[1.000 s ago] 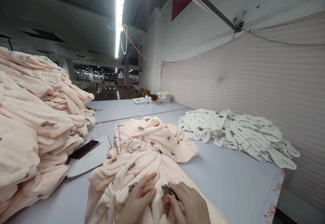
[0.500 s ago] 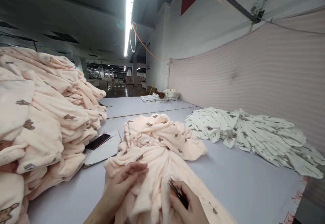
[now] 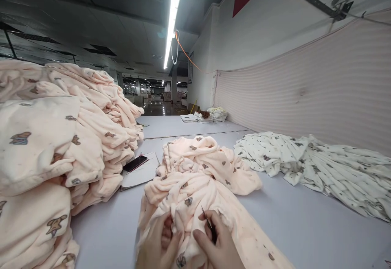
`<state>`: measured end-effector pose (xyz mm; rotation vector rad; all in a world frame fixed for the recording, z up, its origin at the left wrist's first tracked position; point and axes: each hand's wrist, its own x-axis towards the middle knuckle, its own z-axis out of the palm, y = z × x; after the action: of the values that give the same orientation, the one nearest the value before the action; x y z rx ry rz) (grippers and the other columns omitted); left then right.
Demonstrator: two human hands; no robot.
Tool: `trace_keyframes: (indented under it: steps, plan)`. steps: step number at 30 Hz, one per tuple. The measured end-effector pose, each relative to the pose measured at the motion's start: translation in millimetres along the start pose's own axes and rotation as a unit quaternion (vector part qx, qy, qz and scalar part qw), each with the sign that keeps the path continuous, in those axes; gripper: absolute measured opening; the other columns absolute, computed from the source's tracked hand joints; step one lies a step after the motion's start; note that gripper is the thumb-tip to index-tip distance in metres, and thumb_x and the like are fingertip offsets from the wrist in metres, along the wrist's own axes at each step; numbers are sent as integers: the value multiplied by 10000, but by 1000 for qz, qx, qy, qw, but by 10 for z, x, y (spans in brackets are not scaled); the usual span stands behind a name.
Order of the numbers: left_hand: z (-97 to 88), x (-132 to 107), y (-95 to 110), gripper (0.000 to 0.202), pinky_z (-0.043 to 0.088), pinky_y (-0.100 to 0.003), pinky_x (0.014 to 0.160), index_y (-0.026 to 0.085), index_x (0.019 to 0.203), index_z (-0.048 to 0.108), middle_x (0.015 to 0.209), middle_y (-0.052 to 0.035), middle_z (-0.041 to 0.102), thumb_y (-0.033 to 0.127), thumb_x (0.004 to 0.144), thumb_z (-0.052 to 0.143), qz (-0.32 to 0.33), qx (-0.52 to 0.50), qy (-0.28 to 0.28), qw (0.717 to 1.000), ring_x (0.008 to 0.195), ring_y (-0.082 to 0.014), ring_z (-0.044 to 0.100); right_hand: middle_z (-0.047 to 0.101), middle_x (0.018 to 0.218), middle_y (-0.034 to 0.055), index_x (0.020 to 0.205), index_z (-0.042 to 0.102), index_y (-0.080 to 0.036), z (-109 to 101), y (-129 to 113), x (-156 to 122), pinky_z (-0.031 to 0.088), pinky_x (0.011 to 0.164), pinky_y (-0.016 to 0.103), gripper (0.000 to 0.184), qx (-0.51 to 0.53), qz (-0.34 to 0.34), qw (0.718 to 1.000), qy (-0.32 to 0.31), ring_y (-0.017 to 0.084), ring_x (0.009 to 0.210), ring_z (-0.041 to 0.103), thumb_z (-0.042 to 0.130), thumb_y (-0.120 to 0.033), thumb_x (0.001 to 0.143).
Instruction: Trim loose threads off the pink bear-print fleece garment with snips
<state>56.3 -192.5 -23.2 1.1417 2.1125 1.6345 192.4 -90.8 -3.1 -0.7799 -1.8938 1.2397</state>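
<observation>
A peach fleece garment [image 3: 200,171] printed with small bears lies bunched on the grey table [image 3: 293,220] in front of me. My left hand [image 3: 159,244] pinches a fold of it at the bottom of the view. Right beside it, my right hand [image 3: 215,244] holds small thread snips [image 3: 207,222], their dark blades pointing up and away over the fabric. The two hands almost touch, and the cloth between them is gathered up.
A tall stack of the same peach garments [image 3: 61,147] fills the left side. A phone [image 3: 135,163] lies on papers [image 3: 140,175] beside it. White printed garments [image 3: 320,163] are spread at the right along a striped cloth wall. Folded piles [image 3: 210,115] sit far back.
The view has swung left, so the peach stack looms larger. My left hand has pulled back from on top of the garment to pinch a fold close to my right hand.
</observation>
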Motion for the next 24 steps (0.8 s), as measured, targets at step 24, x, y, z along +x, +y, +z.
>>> trace_keyframes:
  steps: [24]
  plan:
    - [-67,905,345,195,434,-376,817,233,822,523,869,-27,554,212,866,333,128,102,-17,986,873,-225,566,683,826,52,792,629,-201,146,-75,486,383,692,306,122,-169,-42,983,53,252,792,619,510,-215,771]
